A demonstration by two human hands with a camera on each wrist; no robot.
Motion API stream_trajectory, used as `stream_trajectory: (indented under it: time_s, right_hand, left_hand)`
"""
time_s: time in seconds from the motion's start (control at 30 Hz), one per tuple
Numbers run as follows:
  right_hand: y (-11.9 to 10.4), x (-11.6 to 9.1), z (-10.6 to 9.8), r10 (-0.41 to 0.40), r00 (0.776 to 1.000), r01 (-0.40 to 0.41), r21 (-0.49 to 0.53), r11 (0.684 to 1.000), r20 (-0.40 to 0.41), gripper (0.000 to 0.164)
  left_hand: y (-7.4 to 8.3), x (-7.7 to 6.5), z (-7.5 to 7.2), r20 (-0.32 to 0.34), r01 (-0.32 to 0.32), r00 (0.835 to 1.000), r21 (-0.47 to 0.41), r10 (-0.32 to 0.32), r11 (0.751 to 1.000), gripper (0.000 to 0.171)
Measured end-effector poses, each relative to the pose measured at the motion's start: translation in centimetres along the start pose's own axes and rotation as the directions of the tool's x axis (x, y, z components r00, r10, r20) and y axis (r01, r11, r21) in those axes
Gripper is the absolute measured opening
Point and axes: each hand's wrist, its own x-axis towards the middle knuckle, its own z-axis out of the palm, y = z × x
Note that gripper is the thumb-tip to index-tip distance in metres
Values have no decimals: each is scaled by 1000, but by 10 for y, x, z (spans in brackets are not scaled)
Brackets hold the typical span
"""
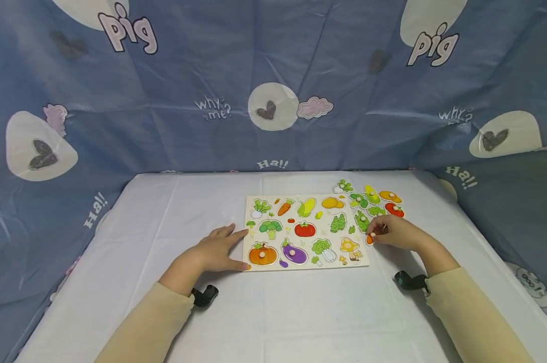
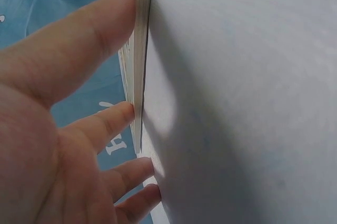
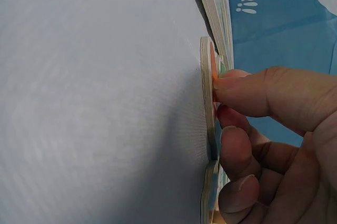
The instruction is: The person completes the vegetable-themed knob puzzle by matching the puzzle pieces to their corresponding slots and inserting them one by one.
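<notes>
A wooden vegetable puzzle board (image 1: 323, 227) lies on the white-covered table. My left hand (image 1: 216, 249) rests at its left edge, fingers fairly straight, thumb on the near corner; the left wrist view shows the thumb touching the board's side (image 2: 141, 50). Knobbed pumpkin (image 1: 268, 258) and eggplant (image 1: 298, 257) pieces sit in the board. Right of the board, my right hand (image 1: 393, 232) pinches an orange carrot piece (image 1: 369, 240) between thumb and fingers. In the right wrist view this piece (image 3: 207, 87) stands edge-on close to the table, its knob hidden by the fingertips.
Loose knobbed pieces cluster at the board's right and far right corner: a radish (image 1: 344, 186), broccoli (image 1: 358, 200), corn (image 1: 371, 194), potato (image 1: 390, 196), tomato (image 1: 394, 210) and other greens (image 1: 361, 221). A blue printed cloth (image 1: 228, 141) hangs behind the table.
</notes>
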Motion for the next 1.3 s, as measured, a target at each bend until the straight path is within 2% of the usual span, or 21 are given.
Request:
stream_trajectory:
  time_s: [0.53,0.73,1.3]
  right_hand:
    - [2,1,-5,-33,999,33,9,999,27,10]
    - [-1,-1,-9,-58,998,58,7,998,9,9]
    - [-36,-1,-17,-174,985,174,-30,984,-3,10]
  left_hand:
    - [3,-1,-1,1,11,1000,15,-11,1000,96]
    - [2,0,-1,5,20,1000,16,-20,1000,97]
    - [2,0,0,2,23,1000,12,-23,1000,96]
